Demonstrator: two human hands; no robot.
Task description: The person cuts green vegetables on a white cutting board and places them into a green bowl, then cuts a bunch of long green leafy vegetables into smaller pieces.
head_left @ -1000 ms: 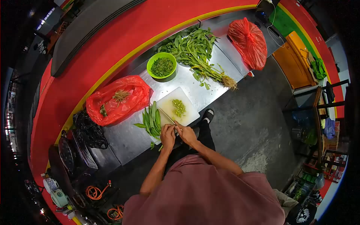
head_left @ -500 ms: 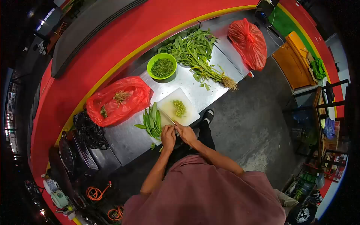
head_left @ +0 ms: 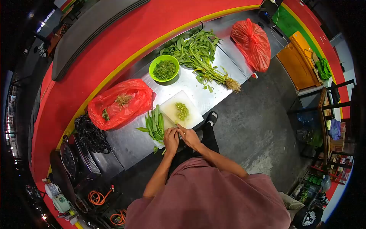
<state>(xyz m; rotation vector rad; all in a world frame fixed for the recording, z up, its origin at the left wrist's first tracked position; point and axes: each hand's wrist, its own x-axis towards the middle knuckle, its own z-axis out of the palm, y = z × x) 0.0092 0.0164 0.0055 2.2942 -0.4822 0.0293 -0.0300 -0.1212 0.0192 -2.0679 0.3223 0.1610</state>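
Crowding the board (head_left: 193,115): leaves (head_left: 154,125), red bag (head_left: 139,108); left fingers (head_left: 170,132) bunched together; right fingers (head_left: 183,132) clamping knife (head_left: 171,120)

Shiny metal counter (head_left: 129,152), crinkled glossy red plastic bag (head_left: 139,98), smooth plastic bowl (head_left: 155,75), matt cloth shirt (head_left: 206,194)

Right hand (head_left: 189,138) gripping knife (head_left: 170,120), chopped greens (head_left: 182,111) (pale), white cutting board (head_left: 190,100)

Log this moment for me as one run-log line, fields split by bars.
left hand: beside leaves | right hand: holding knife | cutting board: chopped pieces on top | bowl: chopped greens inside
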